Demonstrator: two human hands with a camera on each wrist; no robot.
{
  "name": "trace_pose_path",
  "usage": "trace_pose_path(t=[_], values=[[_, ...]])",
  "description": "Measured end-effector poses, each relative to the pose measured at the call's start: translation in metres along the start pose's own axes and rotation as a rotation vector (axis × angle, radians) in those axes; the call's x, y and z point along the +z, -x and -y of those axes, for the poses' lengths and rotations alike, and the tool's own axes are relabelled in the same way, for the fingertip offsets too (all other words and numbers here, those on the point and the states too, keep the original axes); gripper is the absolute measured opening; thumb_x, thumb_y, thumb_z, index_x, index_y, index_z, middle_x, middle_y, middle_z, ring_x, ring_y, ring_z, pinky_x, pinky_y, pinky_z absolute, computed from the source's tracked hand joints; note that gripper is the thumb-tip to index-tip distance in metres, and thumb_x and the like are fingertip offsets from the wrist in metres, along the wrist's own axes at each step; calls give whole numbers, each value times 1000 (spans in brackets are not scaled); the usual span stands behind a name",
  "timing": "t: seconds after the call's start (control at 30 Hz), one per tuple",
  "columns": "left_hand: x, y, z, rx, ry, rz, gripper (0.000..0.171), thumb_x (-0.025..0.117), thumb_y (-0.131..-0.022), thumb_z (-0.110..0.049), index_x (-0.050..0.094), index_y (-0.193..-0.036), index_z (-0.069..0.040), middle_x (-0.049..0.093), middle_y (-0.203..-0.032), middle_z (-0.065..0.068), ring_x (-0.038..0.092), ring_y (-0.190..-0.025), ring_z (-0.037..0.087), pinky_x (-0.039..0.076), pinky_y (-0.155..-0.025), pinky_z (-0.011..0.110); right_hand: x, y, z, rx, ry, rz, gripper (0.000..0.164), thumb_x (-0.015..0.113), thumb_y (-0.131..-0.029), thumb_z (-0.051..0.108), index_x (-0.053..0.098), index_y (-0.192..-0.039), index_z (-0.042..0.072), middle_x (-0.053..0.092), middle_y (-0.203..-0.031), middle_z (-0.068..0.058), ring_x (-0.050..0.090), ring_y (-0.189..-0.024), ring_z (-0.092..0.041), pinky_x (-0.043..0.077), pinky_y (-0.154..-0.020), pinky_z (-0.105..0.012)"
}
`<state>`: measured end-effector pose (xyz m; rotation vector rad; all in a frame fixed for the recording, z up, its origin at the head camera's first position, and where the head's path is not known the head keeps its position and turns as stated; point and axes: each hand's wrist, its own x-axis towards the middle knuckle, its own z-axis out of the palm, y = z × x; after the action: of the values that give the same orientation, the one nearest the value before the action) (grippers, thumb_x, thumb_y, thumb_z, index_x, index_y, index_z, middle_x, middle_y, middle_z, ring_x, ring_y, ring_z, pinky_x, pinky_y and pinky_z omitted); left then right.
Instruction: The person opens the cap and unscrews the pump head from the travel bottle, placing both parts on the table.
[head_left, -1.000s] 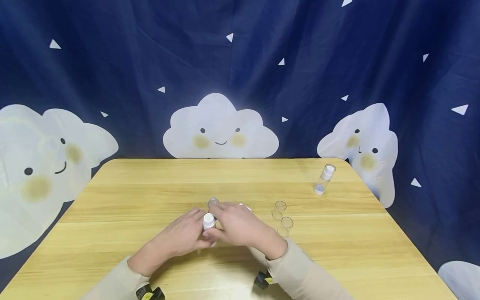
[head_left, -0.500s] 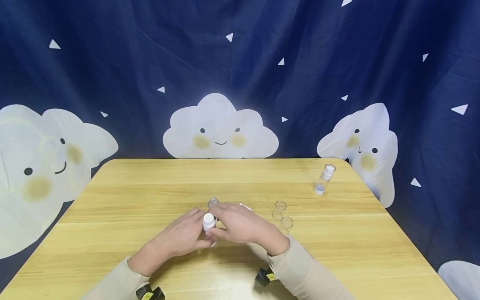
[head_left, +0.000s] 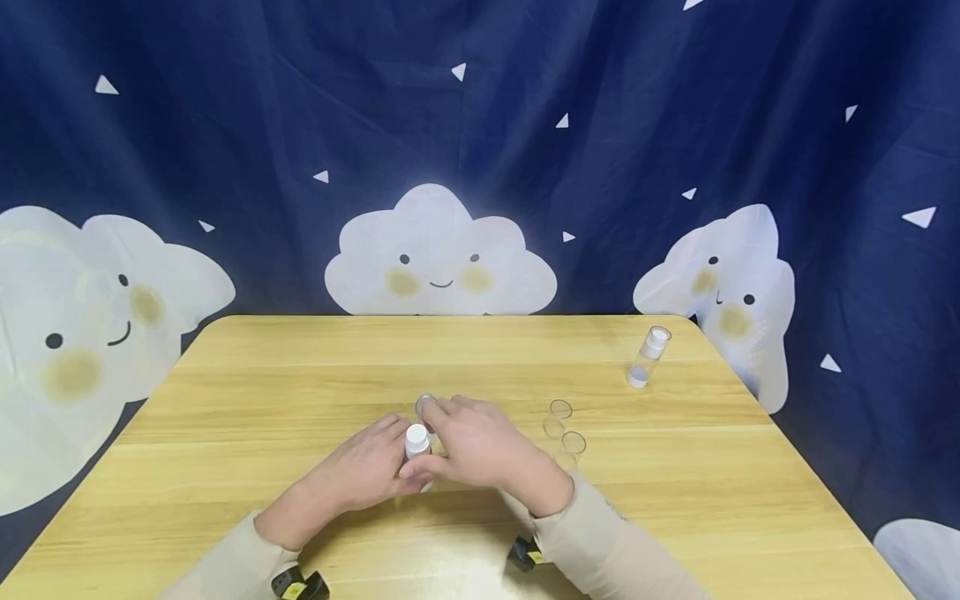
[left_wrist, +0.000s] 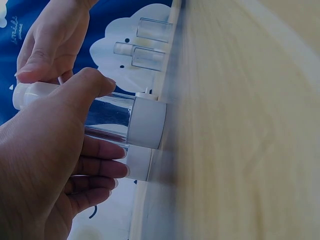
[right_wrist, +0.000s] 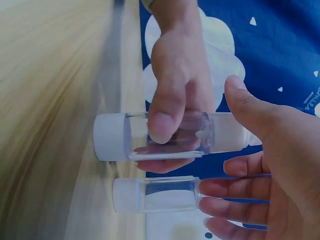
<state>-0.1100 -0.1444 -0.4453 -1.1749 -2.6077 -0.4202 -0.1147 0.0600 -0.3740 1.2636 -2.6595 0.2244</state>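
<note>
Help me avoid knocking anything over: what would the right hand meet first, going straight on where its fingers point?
Likely the rear bottle, beyond the held bottle in the left hand: the fingertips of the right hand look close to the rear bottle's upper end, though depth leaves contact unclear.

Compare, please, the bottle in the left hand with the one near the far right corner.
The held bottle is gripped by the left hand, while the far bottle has no hand on it. The held bottle's white top is uncovered, whereas the far bottle's sits inside a clear cover. The held bottle is nearer the person than the far bottle. Both have a clear body and a white base.
</note>
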Motion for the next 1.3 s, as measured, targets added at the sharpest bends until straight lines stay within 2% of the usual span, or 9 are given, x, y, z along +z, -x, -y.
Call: trace_pose_path(t=[0.1,0.2,0.33,0.57,0.83,0.93,1.07,1.23,1.3], values=[[0,0,0,-5,3,6,31,66,-88,-46,57,-96,-17,54,-94,-6,54,-94,15,48,-85,32,3,0,2,-20,55,-24,69,55,-83,72,56,-115,12,59,-84,6,51,-66,-9,42,-51,-22],[0,0,0,-11,5,15,30,67,-87,-44,57,-95,-17,55,-95,-6,54,-95,15,48,-87,33,6,0,3,-36,97,-39,75,54,-83,72,58,-121,8,67,-101,-1,58,-71,-12,48,-55,-24],[-1,0,-1,-28,3,24,34,66,-87,-46,58,-99,-16,57,-98,-5,54,-96,15,48,-89,33,6,-1,3,-40,107,-22,73,53,-87,68,58,-126,6,65,-120,-8,62,-78,-14,52,-61,-26],[-3,-2,-2,-58,-1,47,41,64,-88,-50,59,-104,-14,59,-103,-2,54,-99,16,48,-93,34,1,-1,-3,-61,-12,48,67,56,-93,57,53,-131,2,63,-123,-9,65,-94,-18,55,-79,-31],[-5,-3,-3,-75,12,62,50,63,-89,-53,60,-113,-10,60,-105,-1,53,-99,16,48,-92,34,-7,1,-8,-42,-110,146,68,56,-95,50,45,-142,1,58,-132,-10,59,-116,-22,49,-97,-36],[-6,-5,-3,-82,18,76,52,62,-89,-53,60,-116,-8,60,-107,1,54,-102,18,48,-95,36,-9,1,-10,-27,-143,158,67,60,-92,52,49,-139,5,62,-123,-7,60,-111,-19,51,-93,-34],[-6,-5,-3,-95,20,90,51,60,-90,-52,60,-116,-8,61,-111,2,54,-106,19,46,-98,38,-10,1,-10,4,-173,141,62,61,-86,61,53,-127,14,63,-101,0,60,-90,-13,52,-72,-29],[-6,-3,-2,-62,40,70,52,62,-90,-51,61,-120,-8,59,-102,-2,53,-99,17,47,-93,35,-7,1,-5,25,-139,63,56,60,-86,64,51,-115,16,56,-88,7,51,-73,-9,43,-56,-24],[-6,-2,-1,-47,40,63,45,63,-90,-49,61,-114,-11,57,-98,-4,52,-96,17,47,-90,34,-5,0,-2,20,-92,29,57,59,-86,64,52,-112,15,55,-85,8,50,-69,-9,41,-53,-23]])
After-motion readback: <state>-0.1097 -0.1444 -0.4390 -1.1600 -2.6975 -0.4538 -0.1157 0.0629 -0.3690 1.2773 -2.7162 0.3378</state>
